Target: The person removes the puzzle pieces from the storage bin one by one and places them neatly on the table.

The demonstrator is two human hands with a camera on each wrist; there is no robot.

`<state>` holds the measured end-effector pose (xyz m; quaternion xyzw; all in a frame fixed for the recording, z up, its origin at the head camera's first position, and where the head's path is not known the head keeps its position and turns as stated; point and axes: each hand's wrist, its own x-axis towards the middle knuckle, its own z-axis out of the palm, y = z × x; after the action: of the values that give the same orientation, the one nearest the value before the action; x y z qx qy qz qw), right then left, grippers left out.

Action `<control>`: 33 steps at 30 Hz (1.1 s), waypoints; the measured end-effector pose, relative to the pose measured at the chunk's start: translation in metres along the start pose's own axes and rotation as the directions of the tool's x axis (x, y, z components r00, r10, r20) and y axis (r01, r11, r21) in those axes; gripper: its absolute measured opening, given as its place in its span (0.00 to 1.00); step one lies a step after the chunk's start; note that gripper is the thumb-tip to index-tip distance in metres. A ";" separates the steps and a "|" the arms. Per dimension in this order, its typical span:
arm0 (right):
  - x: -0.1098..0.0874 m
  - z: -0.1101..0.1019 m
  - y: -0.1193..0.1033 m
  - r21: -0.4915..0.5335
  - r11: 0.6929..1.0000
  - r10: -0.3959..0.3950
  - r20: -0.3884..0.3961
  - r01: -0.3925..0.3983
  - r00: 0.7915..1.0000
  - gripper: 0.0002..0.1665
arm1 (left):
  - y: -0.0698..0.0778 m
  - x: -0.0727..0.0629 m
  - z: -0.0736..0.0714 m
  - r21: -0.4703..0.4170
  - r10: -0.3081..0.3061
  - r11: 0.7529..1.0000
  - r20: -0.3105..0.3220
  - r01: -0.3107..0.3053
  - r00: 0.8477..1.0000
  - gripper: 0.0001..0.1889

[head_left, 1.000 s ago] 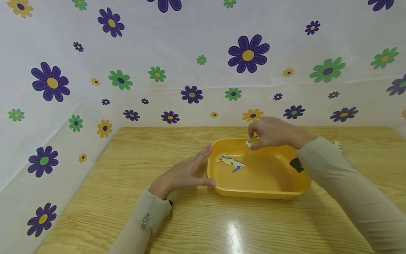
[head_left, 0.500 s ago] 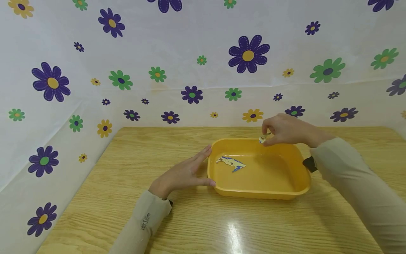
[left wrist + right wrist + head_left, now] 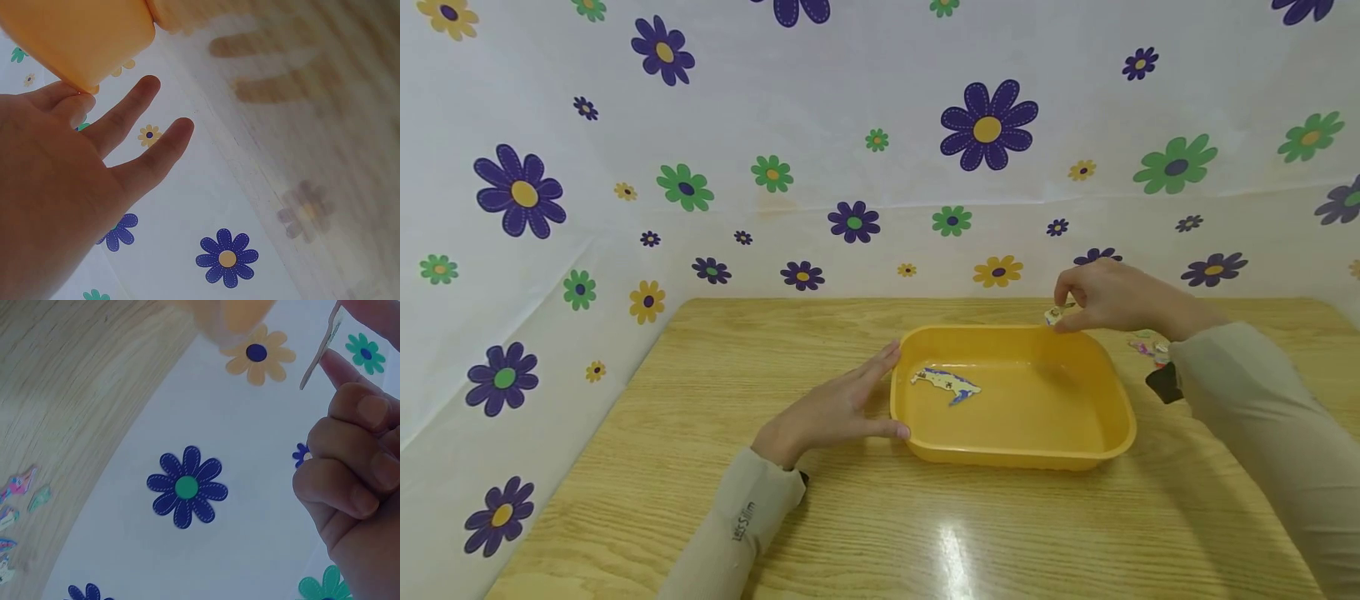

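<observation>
A flat, irregular cream-and-blue map piece [image 3: 1055, 316] is pinched between the thumb and index finger of my right hand [image 3: 1112, 296], above the far right rim of a yellow plastic basin [image 3: 1015, 454]. The right wrist view catches the held piece [image 3: 322, 350] edge-on, and the other fingers [image 3: 337, 484] curled into the palm. Inside the basin at the left lies a longer map piece [image 3: 946, 383] with blue edges. My left hand [image 3: 838, 412] touches the basin's left side, fingers spread out and thumb at the near left corner. Its straight fingers [image 3: 150, 159] show in the left wrist view.
Several small colourful flat pieces [image 3: 1150, 348] lie on the wooden table [image 3: 850, 533] right of the basin, partly hidden by the right sleeve [image 3: 1247, 392]. A white sheet [image 3: 820, 100] with printed flowers stands behind the table and on its left.
My right hand has moved right with the pinched map piece, from above the basin's middle to its far right rim. More small pieces show beside the basin. My left hand has stayed in place.
</observation>
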<state>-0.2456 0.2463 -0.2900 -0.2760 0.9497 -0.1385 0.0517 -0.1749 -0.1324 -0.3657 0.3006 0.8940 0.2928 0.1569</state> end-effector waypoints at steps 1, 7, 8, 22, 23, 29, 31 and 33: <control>-0.001 0.000 0.002 -0.005 1.000 0.005 -0.003 -0.005 1.000 0.17 | 0.000 0.000 0.000 0.000 0.002 1.000 0.000 -0.002 1.000 0.57; -0.007 0.001 0.021 -0.021 0.999 0.028 -0.017 -0.029 0.999 0.17 | 0.000 -0.001 -0.001 -0.004 0.010 1.000 0.001 -0.010 1.000 0.57; -0.009 0.002 0.025 -0.018 0.999 0.028 -0.021 -0.028 0.999 0.17 | 0.000 0.000 -0.001 -0.005 0.011 1.000 0.000 -0.011 1.000 0.57; -0.025 0.004 0.058 0.013 0.993 0.118 -0.009 -0.117 0.993 0.16 | 0.001 -0.001 -0.001 -0.001 -0.001 1.000 0.003 0.001 1.000 0.57; -0.026 0.003 0.060 0.011 0.992 0.127 -0.009 -0.127 0.992 0.16 | 0.001 -0.001 -0.001 0.002 -0.001 1.000 0.003 0.001 1.000 0.57; -0.031 0.004 0.070 0.002 0.982 0.191 0.000 -0.191 0.982 0.19 | 0.001 -0.001 -0.001 0.004 0.000 1.000 0.000 0.000 1.000 0.57; -0.033 0.006 0.075 -0.001 0.978 0.207 0.001 -0.207 0.978 0.20 | 0.001 -0.001 0.000 0.004 0.004 1.000 0.000 -0.004 1.000 0.57; -0.035 0.007 0.080 0.000 0.977 0.215 -0.003 -0.215 0.977 0.20 | 0.001 -0.001 0.000 0.002 0.005 1.000 -0.001 -0.005 1.000 0.57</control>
<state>-0.2554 0.3282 -0.3194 -0.1717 0.9740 -0.1323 0.0650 -0.1741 -0.1326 -0.3652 0.3026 0.8937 0.2925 0.1555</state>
